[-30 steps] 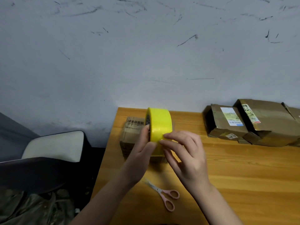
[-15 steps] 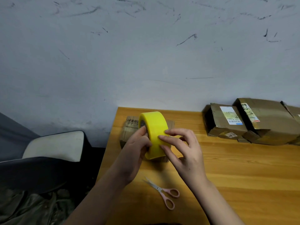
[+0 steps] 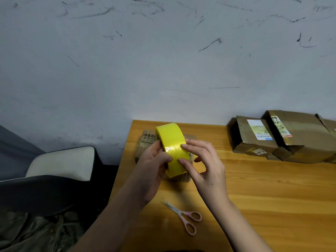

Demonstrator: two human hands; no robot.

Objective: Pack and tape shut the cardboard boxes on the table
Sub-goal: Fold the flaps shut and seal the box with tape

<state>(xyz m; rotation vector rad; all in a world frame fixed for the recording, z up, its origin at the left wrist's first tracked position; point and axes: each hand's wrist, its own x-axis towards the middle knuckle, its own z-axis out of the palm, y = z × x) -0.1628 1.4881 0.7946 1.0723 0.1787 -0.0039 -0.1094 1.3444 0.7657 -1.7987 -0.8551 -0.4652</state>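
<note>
While held on edge over the small cardboard box at the table's 11 o'clock corner, the yellow tape roll is gripped by the left hand; right hand fingertips press its face, uncurled. Pink scissors lie at 6 o'clock, apart. 2 labelled boxes sit at 3 o'clock.

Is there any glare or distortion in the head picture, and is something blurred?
Head view: glare on the yellow tape roll near the right hand; wide-angle bending at the edges; the box labels are too soft to read.
</note>
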